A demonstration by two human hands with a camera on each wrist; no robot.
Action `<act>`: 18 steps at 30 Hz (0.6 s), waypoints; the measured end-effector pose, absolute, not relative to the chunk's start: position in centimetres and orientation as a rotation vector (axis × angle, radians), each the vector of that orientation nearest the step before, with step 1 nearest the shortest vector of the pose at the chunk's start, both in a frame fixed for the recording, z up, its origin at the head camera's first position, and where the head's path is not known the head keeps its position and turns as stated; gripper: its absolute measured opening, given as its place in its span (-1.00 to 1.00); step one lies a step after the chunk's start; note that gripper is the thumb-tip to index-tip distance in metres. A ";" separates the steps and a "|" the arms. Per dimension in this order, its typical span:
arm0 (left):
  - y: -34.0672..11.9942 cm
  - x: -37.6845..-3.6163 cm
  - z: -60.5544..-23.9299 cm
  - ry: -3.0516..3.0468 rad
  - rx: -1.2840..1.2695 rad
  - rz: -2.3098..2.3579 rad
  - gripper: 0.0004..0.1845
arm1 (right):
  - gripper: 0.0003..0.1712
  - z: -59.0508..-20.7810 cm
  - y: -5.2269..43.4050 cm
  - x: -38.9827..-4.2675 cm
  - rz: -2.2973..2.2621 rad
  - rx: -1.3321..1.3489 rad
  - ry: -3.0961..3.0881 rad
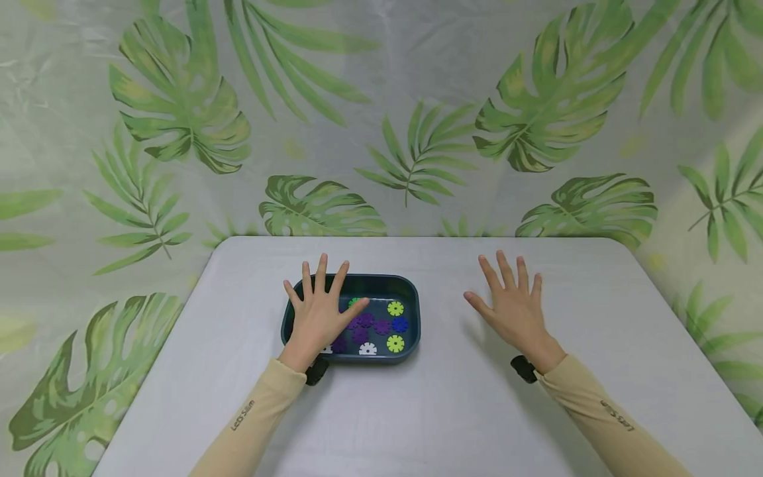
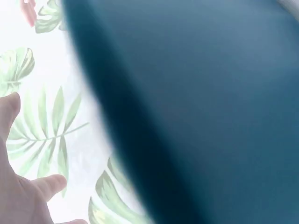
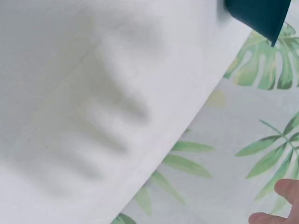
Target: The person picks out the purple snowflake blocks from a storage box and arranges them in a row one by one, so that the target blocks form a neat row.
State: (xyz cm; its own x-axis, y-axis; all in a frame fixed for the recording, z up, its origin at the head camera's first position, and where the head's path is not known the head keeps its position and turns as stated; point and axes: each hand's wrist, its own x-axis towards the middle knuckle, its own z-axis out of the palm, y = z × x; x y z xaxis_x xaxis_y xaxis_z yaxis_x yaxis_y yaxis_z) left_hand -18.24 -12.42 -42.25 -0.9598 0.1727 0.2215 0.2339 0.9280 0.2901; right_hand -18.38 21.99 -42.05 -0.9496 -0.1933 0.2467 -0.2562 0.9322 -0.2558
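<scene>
Nothing's being gripped rn: L hand (image 1: 318, 318) is being held w/ fingers spread wide over the L end of a tray (image 1: 381, 360), R hand (image 1: 517, 318) being held likewise over the desk (image 1: 453, 424), off the tray's R side; any L-hand contact can't be told. Prob. a ready pose is being held, no notched disc (image 1: 382, 326) being worked; for a pick, lowered fingertips & a pinch on one rim are being called for. Tray's being seen nr the desk's far edge, closer to the far L corner than the far R. Dark blue-green, round-cornered walls are being shown; purple discs are being bunched mid-tray, a blue disc (image 1: 400, 324) & two yellow-green ones by the R wall, some pieces being part-hidden by L hand.
</scene>
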 end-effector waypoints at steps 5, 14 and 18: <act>-13.0 -18.0 -41.5 -2.848 -0.348 -0.567 -0.19 | -0.16 -41.8 20.8 -18.9 0.528 0.442 -2.793; -16.0 -17.7 -39.6 -2.511 -0.417 -1.205 -0.44 | -0.41 -41.1 15.9 -20.0 1.306 0.661 -2.640; -18.0 -17.9 -39.8 -2.298 -0.345 -1.564 -0.54 | -0.50 -41.0 13.2 -20.2 1.732 0.676 -2.619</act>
